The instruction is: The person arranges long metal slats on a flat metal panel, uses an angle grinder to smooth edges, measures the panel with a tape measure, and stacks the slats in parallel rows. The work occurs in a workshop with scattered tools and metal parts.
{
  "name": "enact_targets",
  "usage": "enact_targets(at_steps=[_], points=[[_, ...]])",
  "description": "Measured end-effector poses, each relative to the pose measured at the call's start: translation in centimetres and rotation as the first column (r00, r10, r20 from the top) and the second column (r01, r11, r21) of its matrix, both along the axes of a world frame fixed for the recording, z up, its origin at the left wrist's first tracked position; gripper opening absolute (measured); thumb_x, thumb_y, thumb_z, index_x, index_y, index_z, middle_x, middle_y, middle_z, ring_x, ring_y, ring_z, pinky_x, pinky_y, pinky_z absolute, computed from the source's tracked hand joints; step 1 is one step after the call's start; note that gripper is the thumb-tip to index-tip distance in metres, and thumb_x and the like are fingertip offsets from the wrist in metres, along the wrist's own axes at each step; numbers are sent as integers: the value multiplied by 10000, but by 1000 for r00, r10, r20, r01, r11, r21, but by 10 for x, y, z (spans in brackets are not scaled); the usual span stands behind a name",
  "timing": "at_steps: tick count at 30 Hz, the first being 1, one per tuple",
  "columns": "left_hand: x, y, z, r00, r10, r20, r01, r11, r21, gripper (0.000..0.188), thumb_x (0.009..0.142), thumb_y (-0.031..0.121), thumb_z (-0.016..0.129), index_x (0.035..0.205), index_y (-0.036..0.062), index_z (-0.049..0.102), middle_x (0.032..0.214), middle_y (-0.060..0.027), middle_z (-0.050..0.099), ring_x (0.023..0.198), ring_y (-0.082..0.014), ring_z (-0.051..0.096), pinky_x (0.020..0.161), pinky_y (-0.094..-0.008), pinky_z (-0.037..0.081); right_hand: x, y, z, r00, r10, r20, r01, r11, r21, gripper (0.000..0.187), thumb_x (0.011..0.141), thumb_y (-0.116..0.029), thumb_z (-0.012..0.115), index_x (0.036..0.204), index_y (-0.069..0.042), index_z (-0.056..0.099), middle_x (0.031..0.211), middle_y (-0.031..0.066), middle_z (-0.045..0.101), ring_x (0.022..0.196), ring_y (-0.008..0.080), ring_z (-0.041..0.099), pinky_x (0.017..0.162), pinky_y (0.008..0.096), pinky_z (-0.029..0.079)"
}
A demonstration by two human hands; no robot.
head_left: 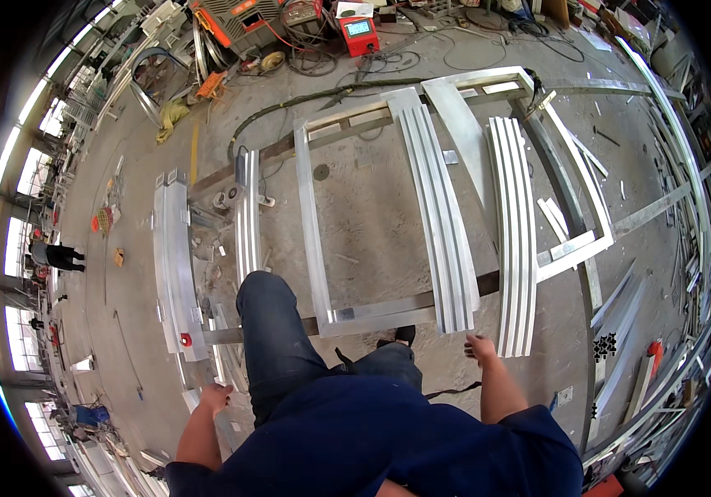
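My right hand (480, 349) hangs just beyond the near end of a ribbed silver metal panel (437, 215), its fingers loosely bent, with no object visible in it. To the right of that panel lies a second ribbed panel (513, 236). Both rest across a silver rectangular metal frame (310, 224), supported on dark bars. Down at the lower left, my left hand (217, 398) is held out beside my leg with its fingers partly extended and nothing seen in them. Near it are pale metal strips (224, 356) and a bundle of silver profiles (175, 265).
A narrow ribbed strip (248, 215) and an angle grinder (229, 195) lie left of the frame. Cables and a red machine (360, 35) stand at the back. Metal offcuts (621, 331) are strewn at right. Another person (57, 255) is far left.
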State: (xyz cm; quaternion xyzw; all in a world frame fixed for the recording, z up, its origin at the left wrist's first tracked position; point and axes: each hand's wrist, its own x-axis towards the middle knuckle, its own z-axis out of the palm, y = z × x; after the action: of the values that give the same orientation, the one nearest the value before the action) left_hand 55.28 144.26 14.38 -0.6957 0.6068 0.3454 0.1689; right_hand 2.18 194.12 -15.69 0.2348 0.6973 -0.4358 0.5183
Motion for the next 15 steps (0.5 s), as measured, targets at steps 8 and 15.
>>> enact_targets(at_steps=[8,15], points=[[-77,-82,-8,933,-349,82,348,937,27,403,833,348,709,802,-54,698,690,-135,677,614,-210,662,576,-366,522,55,14,-1,973,-216,85,205,971,121,435,910,-283,669,1223,3,569,944,140,665,698,247,643,579,377,527],[-182,-218,-29,892,-445,-75,451,889,85,414,823,369,697,765,-41,686,657,-125,647,605,-216,628,601,-384,501,64,-27,22,870,-491,-52,493,860,129,453,933,-285,620,1283,-29,487,1002,155,648,780,276,653,670,416,560]])
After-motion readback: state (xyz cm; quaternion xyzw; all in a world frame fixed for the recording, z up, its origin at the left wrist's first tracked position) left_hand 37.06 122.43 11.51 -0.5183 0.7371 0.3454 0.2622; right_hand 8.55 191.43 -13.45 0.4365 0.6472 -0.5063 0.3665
